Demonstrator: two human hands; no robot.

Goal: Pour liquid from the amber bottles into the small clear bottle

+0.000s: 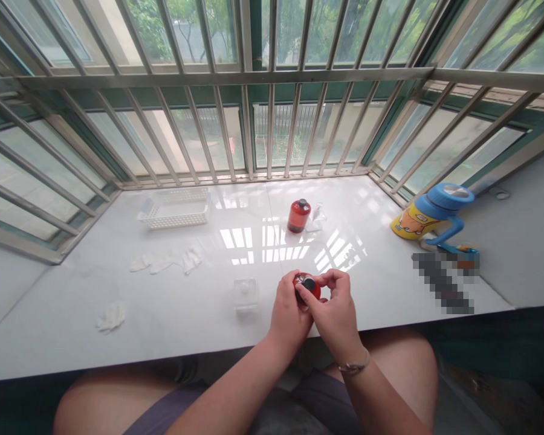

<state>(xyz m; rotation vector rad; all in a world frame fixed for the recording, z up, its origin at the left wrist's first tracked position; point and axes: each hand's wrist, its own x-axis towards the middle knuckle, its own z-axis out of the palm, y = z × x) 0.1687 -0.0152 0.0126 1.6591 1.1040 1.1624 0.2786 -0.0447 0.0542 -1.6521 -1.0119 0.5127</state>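
A small red bottle (pixel 316 291) with a black cap (pixel 309 283) is held just above the table's front part, its top tilted towards me. My left hand (pixel 286 308) wraps round the bottle's left side and underside. The fingers of my right hand (pixel 338 307) are closed at its right side, with the thumb reaching over the front beside the cap. Both hands hide most of the bottle's lower body. Left of them, a clear square box (pixel 245 293) stands on the white table (pixel 185 314).
A second red bottle (pixel 298 216) stands farther back, beside a small clear stand (pixel 316 219). At the back left sits a white basket (pixel 176 208). Crumpled white gloves (pixel 165 262) lie on the left. A blue-yellow flask (pixel 428 211) is at the right, and metal bars (pixel 272 77) line the window.
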